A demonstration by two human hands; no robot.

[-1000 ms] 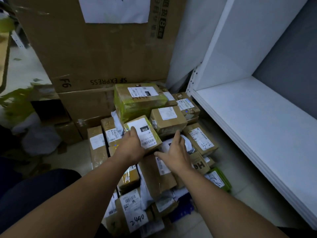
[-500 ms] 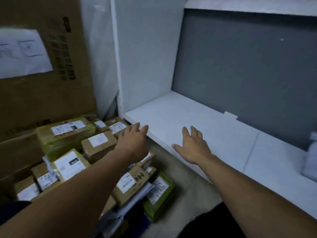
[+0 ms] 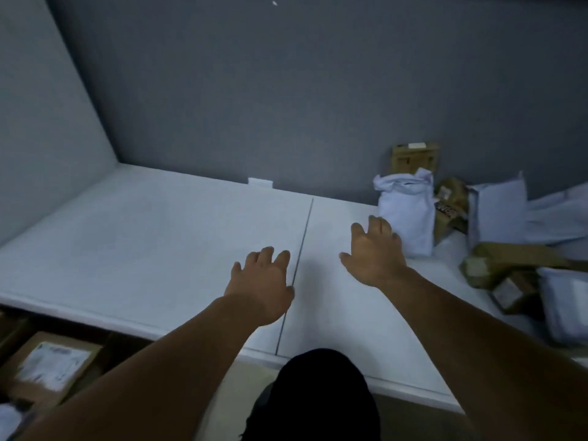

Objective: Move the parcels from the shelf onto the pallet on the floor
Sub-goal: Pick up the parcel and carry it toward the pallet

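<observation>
Roughly, left to right: a labelled cardboard box sat below the shelf front edge at lower left, blurred and cut by the frame; couldn't tell what it rested on. White side wall closed the shelf's left end, grey back panel closed the rear. Board ran as open room from side wall out to the seam. A small white tab stood at the rear edge, touching the back panel. Left hand was over the board just left of the seam, fingers spread and loose, holding nothing; contact with the board couldn't be told. A dark-clothed knee hid part of the front edge at bottom centre. Right hand was just right of the seam, fingers likewise spread, nothing held, fingertips just beside the white bagged parcel; touching or not, unclear. That bag stood upright near the back, with a tall cardboard box behind it against the panel, lower part hidden. Further right, the other parcels were piled on the shelf's right end: brown boxes and white mailers overlapping, blurred, labels unreadable, the outermost cut off by the frame.
</observation>
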